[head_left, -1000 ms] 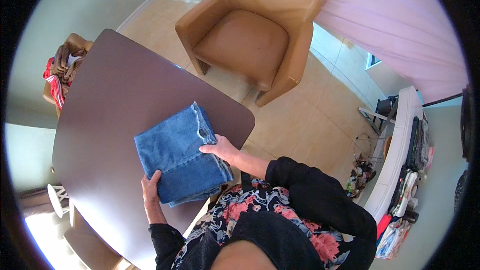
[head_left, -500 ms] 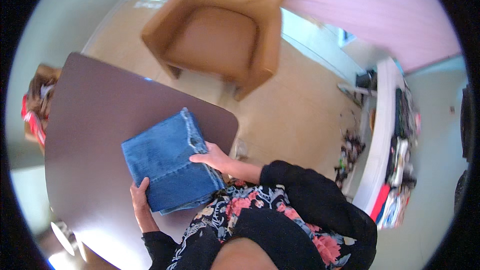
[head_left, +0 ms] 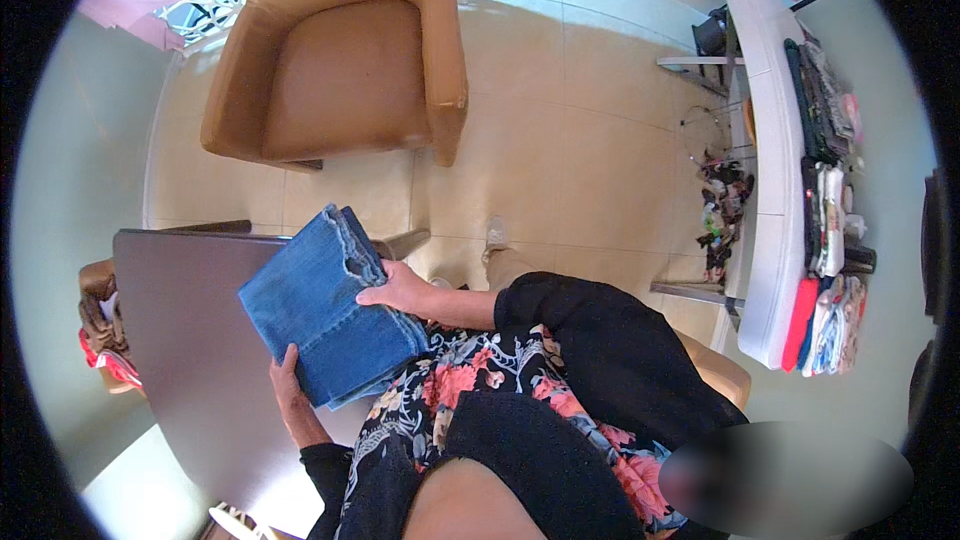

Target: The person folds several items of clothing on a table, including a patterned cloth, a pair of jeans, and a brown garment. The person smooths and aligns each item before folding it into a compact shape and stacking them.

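Observation:
Folded blue jeans (head_left: 325, 315) make a neat rectangular bundle between my two hands, in front of my body and over the near edge of the dark table (head_left: 190, 330). A frayed, pale hem runs along the bundle's right side. My left hand (head_left: 293, 395) grips the lower left edge, thumb on top and fingers hidden beneath. On the right edge, near the frayed hem, my right hand (head_left: 403, 290) is closed with its thumb over the cloth. The underside of the bundle is hidden.
A tan armchair (head_left: 345, 80) stands beyond the table. At the right, a long white bench (head_left: 765, 190) bears several stacks of folded clothes (head_left: 825, 220). Shoes (head_left: 722, 210) lie on the floor beneath it. Brown and red cloth (head_left: 108, 330) lies left of the table.
My body and view have turned to the right; the armchair and table now appear farther left. Both hands keep their hold on the jeans, which now reach past the table's edge.

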Action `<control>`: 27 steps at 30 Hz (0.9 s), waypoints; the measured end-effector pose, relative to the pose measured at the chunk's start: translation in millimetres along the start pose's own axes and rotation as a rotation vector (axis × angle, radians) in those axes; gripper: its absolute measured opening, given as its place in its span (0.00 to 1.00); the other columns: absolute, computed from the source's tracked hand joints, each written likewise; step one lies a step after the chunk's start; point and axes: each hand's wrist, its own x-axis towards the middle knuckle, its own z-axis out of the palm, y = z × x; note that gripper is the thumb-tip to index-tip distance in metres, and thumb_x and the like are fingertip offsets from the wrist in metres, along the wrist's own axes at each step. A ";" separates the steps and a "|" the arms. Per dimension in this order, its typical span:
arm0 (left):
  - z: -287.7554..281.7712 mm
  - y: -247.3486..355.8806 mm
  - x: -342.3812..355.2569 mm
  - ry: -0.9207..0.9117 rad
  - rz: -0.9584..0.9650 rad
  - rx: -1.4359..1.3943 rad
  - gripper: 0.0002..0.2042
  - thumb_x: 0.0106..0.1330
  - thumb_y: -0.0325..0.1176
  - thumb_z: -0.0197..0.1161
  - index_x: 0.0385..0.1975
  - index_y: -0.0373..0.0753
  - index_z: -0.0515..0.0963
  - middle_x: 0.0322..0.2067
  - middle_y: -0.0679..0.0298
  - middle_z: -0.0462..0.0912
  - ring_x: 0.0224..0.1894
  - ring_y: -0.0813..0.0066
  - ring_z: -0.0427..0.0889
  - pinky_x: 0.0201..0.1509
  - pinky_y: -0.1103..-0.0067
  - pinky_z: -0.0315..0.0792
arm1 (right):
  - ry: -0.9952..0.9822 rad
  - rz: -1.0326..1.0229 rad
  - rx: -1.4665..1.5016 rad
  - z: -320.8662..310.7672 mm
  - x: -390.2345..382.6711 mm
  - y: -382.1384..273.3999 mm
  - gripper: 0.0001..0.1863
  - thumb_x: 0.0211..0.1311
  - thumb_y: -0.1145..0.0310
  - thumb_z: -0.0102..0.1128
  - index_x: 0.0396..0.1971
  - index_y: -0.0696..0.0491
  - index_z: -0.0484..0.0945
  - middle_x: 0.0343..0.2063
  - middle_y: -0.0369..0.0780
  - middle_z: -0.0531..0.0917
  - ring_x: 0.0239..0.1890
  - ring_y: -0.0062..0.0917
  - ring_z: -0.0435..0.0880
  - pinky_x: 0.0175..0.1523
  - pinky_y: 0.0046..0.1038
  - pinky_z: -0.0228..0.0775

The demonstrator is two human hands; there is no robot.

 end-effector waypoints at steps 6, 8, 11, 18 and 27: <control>5.6 29.3 -19.1 0.022 0.009 0.004 0.28 0.59 0.39 0.62 0.55 0.28 0.65 0.48 0.56 0.75 0.46 0.65 0.76 0.53 0.71 0.68 | -0.024 0.036 -0.202 -2.5 5.0 -22.6 0.22 0.42 0.67 0.70 0.40 0.58 0.77 0.34 0.38 0.82 0.36 0.23 0.78 0.44 0.27 0.72; 6.7 17.5 -21.4 -0.029 0.000 -0.041 0.29 0.60 0.41 0.61 0.56 0.28 0.64 0.50 0.55 0.74 0.47 0.63 0.75 0.53 0.70 0.68 | 0.011 0.057 -0.320 -0.8 14.5 -12.4 0.22 0.40 0.64 0.70 0.38 0.58 0.78 0.31 0.39 0.82 0.35 0.24 0.79 0.43 0.28 0.72; 12.8 3.8 -37.4 -0.073 -0.054 -0.147 0.31 0.61 0.44 0.59 0.57 0.27 0.62 0.49 0.51 0.73 0.47 0.61 0.75 0.51 0.69 0.69 | 0.033 0.125 -0.413 -1.9 21.1 -1.4 0.22 0.37 0.62 0.69 0.35 0.58 0.80 0.29 0.41 0.83 0.33 0.28 0.80 0.41 0.30 0.72; 91.0 78.3 -79.2 -0.029 -0.220 -0.080 0.33 0.58 0.53 0.59 0.54 0.31 0.65 0.49 0.52 0.73 0.46 0.58 0.75 0.52 0.65 0.69 | 0.020 0.165 -0.411 -0.9 27.0 -9.9 0.27 0.30 0.63 0.72 0.36 0.60 0.79 0.35 0.49 0.82 0.39 0.37 0.81 0.44 0.35 0.73; 107.5 104.6 -64.9 -0.179 -0.225 -0.173 0.31 0.53 0.52 0.62 0.53 0.36 0.69 0.47 0.51 0.75 0.45 0.57 0.75 0.51 0.63 0.70 | -0.041 0.256 -0.311 -6.6 51.0 -1.4 0.30 0.33 0.68 0.71 0.45 0.54 0.77 0.41 0.46 0.80 0.44 0.37 0.79 0.46 0.38 0.73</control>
